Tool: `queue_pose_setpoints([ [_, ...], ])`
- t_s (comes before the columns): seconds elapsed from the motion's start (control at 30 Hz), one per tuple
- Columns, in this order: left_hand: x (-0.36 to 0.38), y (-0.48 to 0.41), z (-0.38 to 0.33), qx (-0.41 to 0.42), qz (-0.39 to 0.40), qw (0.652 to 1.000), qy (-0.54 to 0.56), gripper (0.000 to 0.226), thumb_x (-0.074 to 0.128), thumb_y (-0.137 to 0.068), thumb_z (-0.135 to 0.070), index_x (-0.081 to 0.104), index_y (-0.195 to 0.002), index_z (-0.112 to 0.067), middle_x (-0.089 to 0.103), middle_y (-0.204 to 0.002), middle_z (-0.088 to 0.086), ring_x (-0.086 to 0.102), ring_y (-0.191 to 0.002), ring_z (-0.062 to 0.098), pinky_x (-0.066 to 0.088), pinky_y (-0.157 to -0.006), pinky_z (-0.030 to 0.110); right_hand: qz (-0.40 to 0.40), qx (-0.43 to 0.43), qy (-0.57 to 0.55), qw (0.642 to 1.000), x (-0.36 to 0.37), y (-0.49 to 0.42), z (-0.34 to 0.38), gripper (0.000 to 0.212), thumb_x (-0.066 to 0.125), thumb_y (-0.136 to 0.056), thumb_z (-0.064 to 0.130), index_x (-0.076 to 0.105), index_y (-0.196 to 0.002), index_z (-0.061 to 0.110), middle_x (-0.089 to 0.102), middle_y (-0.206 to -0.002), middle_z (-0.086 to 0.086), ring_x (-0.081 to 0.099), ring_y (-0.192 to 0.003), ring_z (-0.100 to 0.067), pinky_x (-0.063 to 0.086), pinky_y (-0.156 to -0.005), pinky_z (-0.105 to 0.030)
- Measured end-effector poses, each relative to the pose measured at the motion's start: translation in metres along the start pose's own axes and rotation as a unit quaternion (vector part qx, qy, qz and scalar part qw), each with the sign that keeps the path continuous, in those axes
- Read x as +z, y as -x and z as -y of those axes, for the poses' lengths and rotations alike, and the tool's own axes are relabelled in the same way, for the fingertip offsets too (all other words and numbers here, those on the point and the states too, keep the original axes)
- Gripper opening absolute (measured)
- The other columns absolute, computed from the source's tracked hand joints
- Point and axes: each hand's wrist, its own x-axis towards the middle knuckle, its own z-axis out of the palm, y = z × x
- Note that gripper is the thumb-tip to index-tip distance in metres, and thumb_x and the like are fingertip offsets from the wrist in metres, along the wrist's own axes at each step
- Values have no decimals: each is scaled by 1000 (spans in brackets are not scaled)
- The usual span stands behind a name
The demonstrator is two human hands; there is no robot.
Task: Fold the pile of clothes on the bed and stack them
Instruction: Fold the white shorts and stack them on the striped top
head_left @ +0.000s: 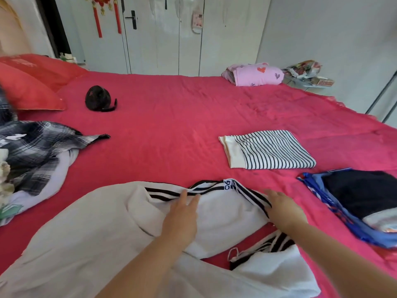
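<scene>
- Left hand (180, 214) presses flat, fingers straight, on white top (96, 229) at bed's (171, 125) near edge.
- Right hand (284, 209) lies on its striped collar (206, 187), fingers apparently straight, blurred.

My left hand (180, 214) lies flat, fingers straight, on a white top (96, 222) with black stripes, spread over the red bed (171, 125). My right hand (283, 209) rests on its striped edge, just beside the left. Beyond them sits a folded striped shirt (272, 149), and a folded pink bundle (255, 75) lies at the far corner. A blue and black heap (365, 194) lies to the right, a plaid pile (36, 147) to the left, and a black fan (97, 97) near the red pillow (28, 89).
</scene>
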Motion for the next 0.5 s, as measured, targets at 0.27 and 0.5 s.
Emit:
queue_pose_setpoints([
  [0.27, -7, -63, 1, -99, -25, 995, -14, 55, 37, -94, -9, 21, -146, -19, 38, -140, 10, 51, -117, 26, 43, -85, 35, -70, -30, -54, 996, -32, -49, -45, 21, 43, -96, 13, 63, -100, 8, 67, -97, -9, 60, -89, -26, 36, -67, -29],
  [0.5, -25, -93, -24, -63, -263, 949, 162, 20, 45, -93, -8, 64, -91, -2, 66, -92, 16, 57, -90, 33, 35, -74, 37, -20, -58, -210, 976, -81, -72, -71, 8, 59, -90, 27, 66, -88, 25, 60, -73, 15, 54, -71, -3, 37, -59, -11],
])
